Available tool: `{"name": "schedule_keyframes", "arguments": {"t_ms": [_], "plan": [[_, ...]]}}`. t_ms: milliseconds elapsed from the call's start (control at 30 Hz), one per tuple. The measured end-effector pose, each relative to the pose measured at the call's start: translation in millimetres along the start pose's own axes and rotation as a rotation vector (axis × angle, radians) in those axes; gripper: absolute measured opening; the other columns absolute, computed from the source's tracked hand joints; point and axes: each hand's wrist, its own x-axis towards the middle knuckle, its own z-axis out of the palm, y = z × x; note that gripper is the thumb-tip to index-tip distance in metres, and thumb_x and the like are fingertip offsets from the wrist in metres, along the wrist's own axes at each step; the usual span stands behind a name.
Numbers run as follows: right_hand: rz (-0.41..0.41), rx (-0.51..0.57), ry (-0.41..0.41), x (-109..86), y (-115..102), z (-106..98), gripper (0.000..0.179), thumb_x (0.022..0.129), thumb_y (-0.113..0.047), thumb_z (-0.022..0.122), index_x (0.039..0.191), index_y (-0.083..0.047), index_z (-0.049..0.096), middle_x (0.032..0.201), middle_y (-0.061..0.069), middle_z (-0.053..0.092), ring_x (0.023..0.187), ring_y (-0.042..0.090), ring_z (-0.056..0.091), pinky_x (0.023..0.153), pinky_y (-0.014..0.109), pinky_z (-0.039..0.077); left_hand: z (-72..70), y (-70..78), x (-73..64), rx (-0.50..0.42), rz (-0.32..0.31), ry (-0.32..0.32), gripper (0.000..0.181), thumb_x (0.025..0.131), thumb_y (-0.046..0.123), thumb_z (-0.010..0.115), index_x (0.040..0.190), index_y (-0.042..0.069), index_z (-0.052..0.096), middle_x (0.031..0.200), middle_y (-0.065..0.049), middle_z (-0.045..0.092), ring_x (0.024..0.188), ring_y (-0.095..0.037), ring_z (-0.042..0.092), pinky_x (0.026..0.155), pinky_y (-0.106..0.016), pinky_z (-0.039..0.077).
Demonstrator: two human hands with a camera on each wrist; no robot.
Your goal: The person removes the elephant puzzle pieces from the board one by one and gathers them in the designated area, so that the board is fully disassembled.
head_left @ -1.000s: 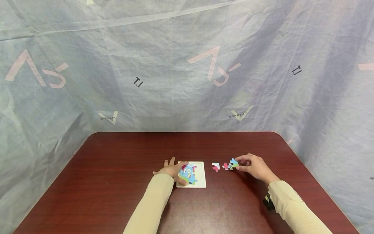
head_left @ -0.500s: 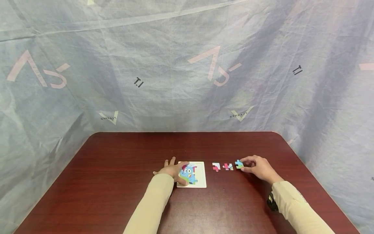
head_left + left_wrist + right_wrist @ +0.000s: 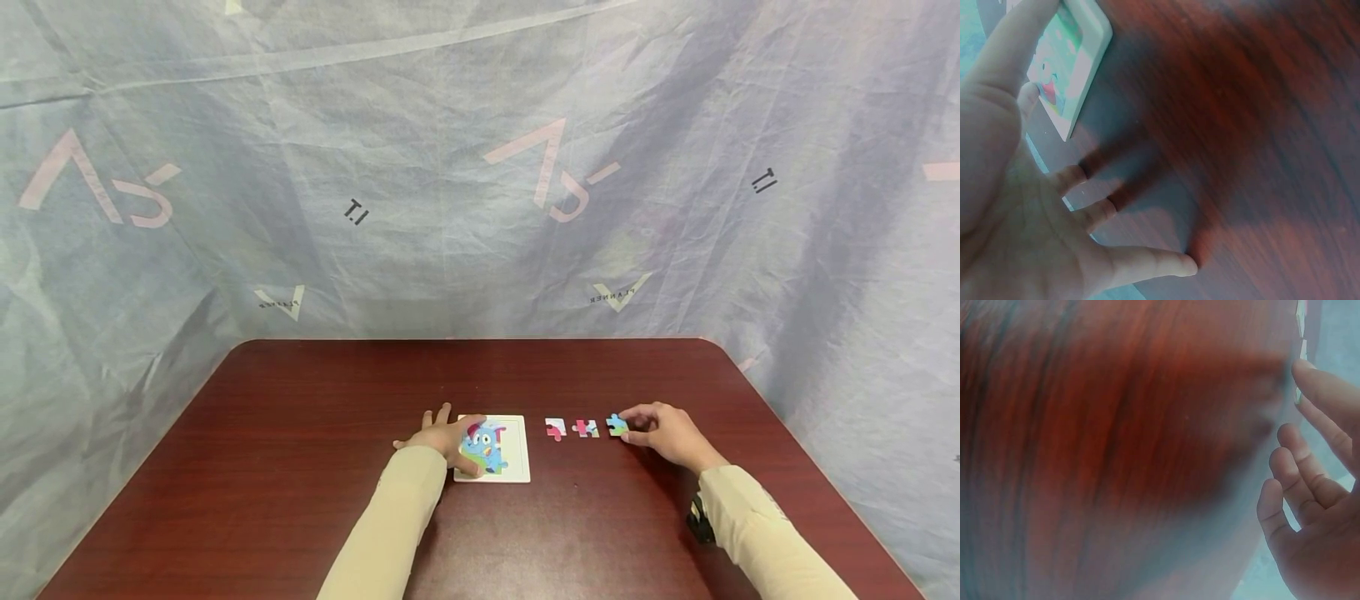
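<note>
My left hand (image 3: 438, 437) rests with spread fingers on the left side of a white puzzle board (image 3: 517, 475). Its thumb and index finger lie on the board; in the left wrist view the other fingertips touch the table. A blue elephant picture (image 3: 487, 442) fills the board's left part, partly covered by the hand. My right hand (image 3: 671, 435) pinches a blue-and-green puzzle piece (image 3: 616, 426) between thumb and index finger, at the table surface. To its left lie a pink-and-white puzzle piece (image 3: 555, 428) and a pink multicoloured puzzle piece (image 3: 586, 428), apart from each other.
The dark red wooden table (image 3: 300, 500) has rounded far corners. Grey fabric sheeting (image 3: 442, 208) with printed marks hangs behind and at both sides. A black object (image 3: 700, 521) shows under the right sleeve.
My right hand has slid the blue-and-green puzzle piece rightward, away from the pink multicoloured piece that it partly overlapped, and slightly nearer. My left hand has stayed on the board.
</note>
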Motion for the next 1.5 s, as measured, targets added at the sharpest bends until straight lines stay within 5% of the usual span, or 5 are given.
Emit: {"name": "schedule_keyframes", "arguments": {"t_ms": [567, 1500], "plan": [[-0.023, -0.015, 0.021, -0.5, -1, 3, 0.034, 0.084, -0.014, 0.084, 0.114, -0.002, 0.074, 0.092, 0.007, 0.061, 0.079, 0.020, 0.050, 0.067, 0.036, 0.043, 4.1, -4.7, 8.7, 0.003, 0.000, -0.006, 0.085, 0.084, 0.032, 0.086, 0.156, 0.036, 0.040, 0.168, -0.014, 0.015, 0.154, -0.042, 0.008, 0.099, -0.087, 0.019], [-0.104, 0.058, 0.068, 2.4, -45, 22, 0.029, 0.086, -0.017, 0.082, 0.111, -0.006, 0.075, 0.094, 0.006, 0.065, 0.074, 0.015, 0.052, 0.066, 0.033, 0.044, 3.0, -4.0, 5.3, -0.030, 0.011, 0.007, 0.084, 0.082, 0.028, 0.088, 0.154, 0.034, 0.044, 0.168, -0.015, 0.016, 0.154, -0.044, 0.008, 0.098, -0.088, 0.017]]}}
